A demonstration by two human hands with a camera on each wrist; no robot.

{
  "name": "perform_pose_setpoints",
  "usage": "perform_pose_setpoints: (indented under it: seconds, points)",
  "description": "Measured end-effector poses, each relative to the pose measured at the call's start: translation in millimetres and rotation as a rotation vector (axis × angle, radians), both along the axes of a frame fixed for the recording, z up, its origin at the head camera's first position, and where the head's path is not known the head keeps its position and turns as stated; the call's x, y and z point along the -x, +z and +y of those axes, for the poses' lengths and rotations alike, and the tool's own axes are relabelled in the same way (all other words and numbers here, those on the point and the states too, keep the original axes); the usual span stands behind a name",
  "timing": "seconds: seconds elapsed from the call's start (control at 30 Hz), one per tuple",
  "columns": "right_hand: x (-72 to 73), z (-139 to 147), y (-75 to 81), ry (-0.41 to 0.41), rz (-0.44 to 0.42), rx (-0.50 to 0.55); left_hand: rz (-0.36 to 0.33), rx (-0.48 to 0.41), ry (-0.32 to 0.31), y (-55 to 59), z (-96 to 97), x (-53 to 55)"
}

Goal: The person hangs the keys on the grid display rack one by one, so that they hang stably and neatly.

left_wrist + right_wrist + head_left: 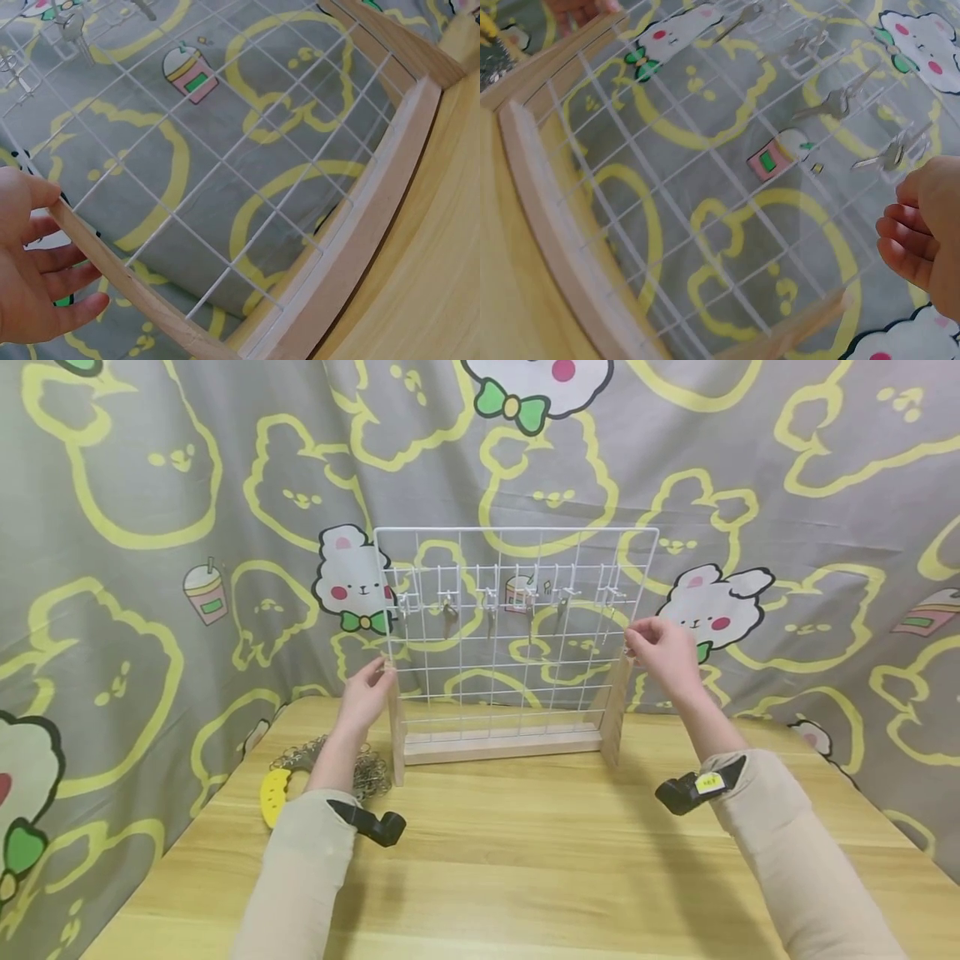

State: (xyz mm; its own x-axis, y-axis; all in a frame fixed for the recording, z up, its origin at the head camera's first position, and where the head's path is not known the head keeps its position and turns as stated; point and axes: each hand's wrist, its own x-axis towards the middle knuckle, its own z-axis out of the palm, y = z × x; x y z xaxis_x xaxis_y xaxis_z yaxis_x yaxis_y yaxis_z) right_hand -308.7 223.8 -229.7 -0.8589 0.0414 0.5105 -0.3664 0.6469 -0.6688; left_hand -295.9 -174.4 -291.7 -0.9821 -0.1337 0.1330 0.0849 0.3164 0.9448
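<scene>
A white wire grid rack (480,668) stands upright on the table between wooden side posts. Several hooks on its upper part carry metal keys (891,156). At the left edge, my left hand (365,693) pinches the top of the wooden post (142,292) with thumb and forefinger, the other fingers loosely spread behind it. My right hand (663,652) is at the right edge, just above the right post (613,718), its thumb and forefinger pinching the side wire and the other fingers curled. In the right wrist view, the fingertips are partly turned away.
Beside the left post lie a tangle of metal rings (371,772) and a yellow curved thing (274,795), partly behind my left forearm. A grey patterned curtain (225,493) hangs close behind the rack. The wooden table (525,860) stretches out in front.
</scene>
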Motion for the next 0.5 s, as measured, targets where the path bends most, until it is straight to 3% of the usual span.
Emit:
perform_pose_setpoints:
  seconds: [0.2, 0.5]
  points:
    - [-6.3, 9.0, -27.7, 0.001, -0.034, -0.053, 0.002, 0.02, 0.007, 0.0, -0.1, -1.8]
    - [-19.1, 8.0, -70.9, 0.021, -0.037, -0.197, 0.078, 0.109, 0.052, -3.5, 3.2, -4.9]
